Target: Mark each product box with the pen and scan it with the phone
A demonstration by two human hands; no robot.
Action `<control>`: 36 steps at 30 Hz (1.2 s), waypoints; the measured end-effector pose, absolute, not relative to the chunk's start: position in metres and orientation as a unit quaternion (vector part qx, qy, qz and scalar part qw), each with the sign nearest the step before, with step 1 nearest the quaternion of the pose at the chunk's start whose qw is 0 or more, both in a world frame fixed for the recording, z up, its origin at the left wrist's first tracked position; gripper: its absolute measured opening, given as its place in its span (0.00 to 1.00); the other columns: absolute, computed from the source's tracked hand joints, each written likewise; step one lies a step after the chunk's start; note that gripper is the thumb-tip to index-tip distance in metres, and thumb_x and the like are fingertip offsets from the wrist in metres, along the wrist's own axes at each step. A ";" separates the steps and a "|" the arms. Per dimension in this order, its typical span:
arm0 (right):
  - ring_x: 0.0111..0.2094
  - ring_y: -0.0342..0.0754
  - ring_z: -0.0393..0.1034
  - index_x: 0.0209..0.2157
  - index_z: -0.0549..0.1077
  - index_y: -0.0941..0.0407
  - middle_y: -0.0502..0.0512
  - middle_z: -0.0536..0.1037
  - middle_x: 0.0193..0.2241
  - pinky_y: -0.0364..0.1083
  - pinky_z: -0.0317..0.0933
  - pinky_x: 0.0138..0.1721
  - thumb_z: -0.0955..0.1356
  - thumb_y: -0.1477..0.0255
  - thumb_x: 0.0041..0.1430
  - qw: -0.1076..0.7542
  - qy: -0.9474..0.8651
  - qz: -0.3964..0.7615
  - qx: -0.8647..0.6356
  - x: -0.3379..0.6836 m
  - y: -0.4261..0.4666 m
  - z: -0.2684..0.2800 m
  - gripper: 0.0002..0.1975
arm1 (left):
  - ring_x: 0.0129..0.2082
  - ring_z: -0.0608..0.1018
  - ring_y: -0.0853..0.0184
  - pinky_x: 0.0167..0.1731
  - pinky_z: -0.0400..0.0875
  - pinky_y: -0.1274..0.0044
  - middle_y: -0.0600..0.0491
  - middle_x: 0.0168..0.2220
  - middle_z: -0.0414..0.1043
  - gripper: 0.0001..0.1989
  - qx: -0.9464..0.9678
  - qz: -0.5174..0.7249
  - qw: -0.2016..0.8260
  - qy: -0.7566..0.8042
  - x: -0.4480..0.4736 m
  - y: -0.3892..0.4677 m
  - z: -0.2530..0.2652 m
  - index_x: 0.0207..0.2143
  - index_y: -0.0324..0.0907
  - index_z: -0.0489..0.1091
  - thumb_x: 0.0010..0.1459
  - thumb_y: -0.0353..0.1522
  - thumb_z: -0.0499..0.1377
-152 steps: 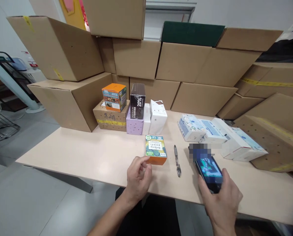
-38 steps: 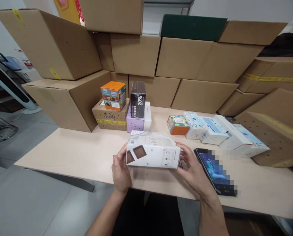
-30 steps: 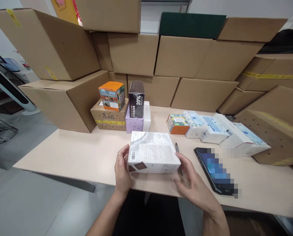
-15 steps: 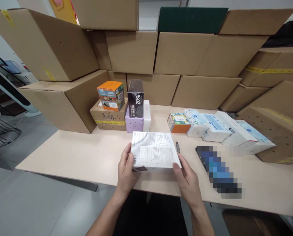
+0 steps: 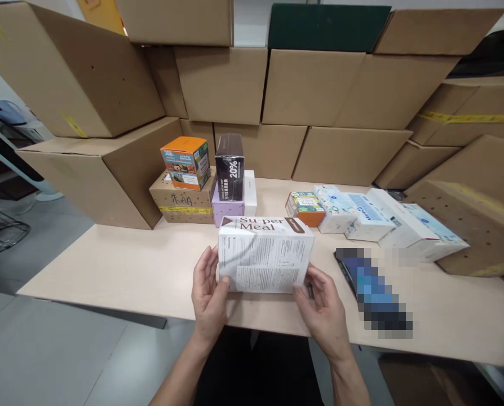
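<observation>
Between my two hands is a white carton point(image 5: 265, 259) printed with small text, its top edge reading "Su-per Meal" in brown. My left hand point(image 5: 210, 290) grips its left end, thumb on the lower left of the printed face. At the other end, my right hand point(image 5: 322, 301) holds the lower right corner with the thumb in front and fingers behind. The carton is tilted so the text panel faces me, near the front of the table. Whether its lower edge touches the tabletop I cannot tell.
Behind the carton stand a black box point(image 5: 230, 169) on a purple box point(image 5: 228, 210) and an orange box point(image 5: 186, 163) on a small brown carton point(image 5: 184, 197). Right of these are a second orange box point(image 5: 305, 210), several white-blue boxes point(image 5: 368, 217) and a blurred dark flat object point(image 5: 372, 290). Cardboard boxes point(image 5: 311, 87) wall the back.
My hands have tipped the white carton up toward me, so the "Su-per Meal" side now shows at the top. The whole view has shifted slightly.
</observation>
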State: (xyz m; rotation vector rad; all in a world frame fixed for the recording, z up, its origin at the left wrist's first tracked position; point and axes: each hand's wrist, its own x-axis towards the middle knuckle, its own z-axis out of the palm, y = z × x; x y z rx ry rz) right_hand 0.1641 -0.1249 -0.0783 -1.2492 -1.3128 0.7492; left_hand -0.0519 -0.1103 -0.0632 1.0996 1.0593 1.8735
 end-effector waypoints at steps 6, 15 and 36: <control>0.58 0.55 0.67 0.56 0.67 0.52 0.63 0.72 0.56 0.59 0.61 0.60 0.70 0.63 0.61 0.551 -0.565 0.309 -0.530 0.165 -0.125 -0.080 0.23 | 0.63 0.67 0.54 0.63 0.61 0.61 0.45 0.62 0.65 0.32 0.430 0.716 0.314 0.452 -0.052 -0.110 -0.063 0.64 0.49 0.60 0.57 0.33 0.63; 0.45 0.52 0.72 0.66 0.59 0.51 0.61 0.74 0.52 0.55 0.69 0.50 0.70 0.62 0.61 0.527 -0.578 0.306 -0.543 0.168 -0.126 -0.078 0.34 | 0.53 0.72 0.60 0.51 0.69 0.69 0.45 0.60 0.67 0.34 0.446 0.682 0.267 0.514 -0.052 -0.106 -0.069 0.65 0.50 0.60 0.56 0.32 0.62; 0.61 0.59 0.65 0.53 0.68 0.51 0.61 0.68 0.61 0.62 0.61 0.60 0.60 0.55 0.67 0.623 -0.509 0.404 -0.436 0.167 -0.133 -0.069 0.20 | 0.50 0.75 0.58 0.54 0.70 0.66 0.47 0.49 0.72 0.30 0.362 0.788 0.312 0.388 -0.046 -0.111 -0.061 0.57 0.46 0.69 0.57 0.51 0.57</control>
